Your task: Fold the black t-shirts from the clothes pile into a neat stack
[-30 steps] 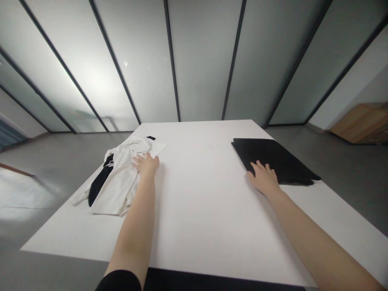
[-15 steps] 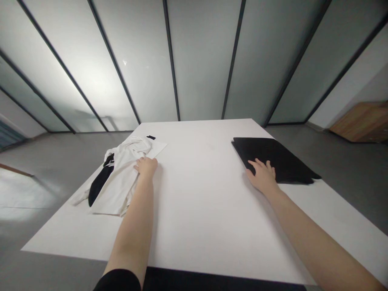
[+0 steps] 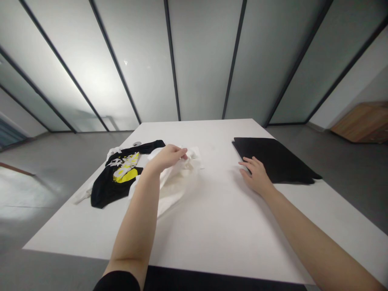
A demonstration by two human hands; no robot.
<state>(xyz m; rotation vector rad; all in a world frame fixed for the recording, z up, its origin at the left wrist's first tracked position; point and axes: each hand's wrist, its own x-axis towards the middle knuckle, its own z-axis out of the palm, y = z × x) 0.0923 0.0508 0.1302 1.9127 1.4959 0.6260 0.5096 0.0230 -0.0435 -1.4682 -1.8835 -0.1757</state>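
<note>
My left hand (image 3: 168, 156) is closed on a white garment (image 3: 175, 178) and holds it a little above the white table (image 3: 212, 218), left of the middle. Under where it lay, a black garment with a yellow and white print (image 3: 121, 176) lies spread at the left side of the table. My right hand (image 3: 256, 176) rests flat on the table with its fingers apart, next to the near left corner of a folded black cloth (image 3: 273, 157).
Frosted glass panels with dark frames stand behind the table. Grey floor surrounds it. A wooden cabinet (image 3: 360, 123) sits at the far right by the wall. A small dark round object (image 3: 136, 143) lies near the table's far left edge.
My left hand has gripped the white garment and pulled it to the right, uncovering the black printed garment. My right hand has slid off the black cloth, slightly left.
</note>
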